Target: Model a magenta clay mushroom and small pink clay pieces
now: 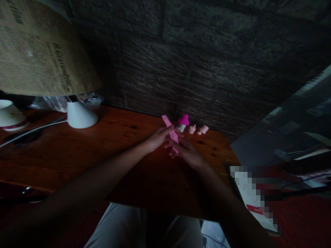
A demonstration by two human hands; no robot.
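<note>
A long pink strip that looks like modelling clay (pixel 174 136) slants between my hands above the wooden table. My left hand (pixel 161 135) grips it around the middle, thumb laid over the top. Lower down, my right hand (pixel 188 151) holds the near end, with its fingers underneath. Just beyond the hands stands a small mushroom figure (pixel 183 120) with a magenta cap and a white stem, partly hidden by my fingers. To its right are two small pale pink figures, a nearer one (pixel 191 129) and a further-right one (pixel 203 130); their exact shapes are too small to tell.
The wooden table (pixel 124 137) ends against a dark brick wall (pixel 165 69). At the left stand a lamp with a newsprint shade (pixel 46 55) and white base (pixel 80 115), a paper cup (pixel 11 115) and a white cable (pixel 33 130). A partly blurred white box-like object (pixel 254 206) lies right.
</note>
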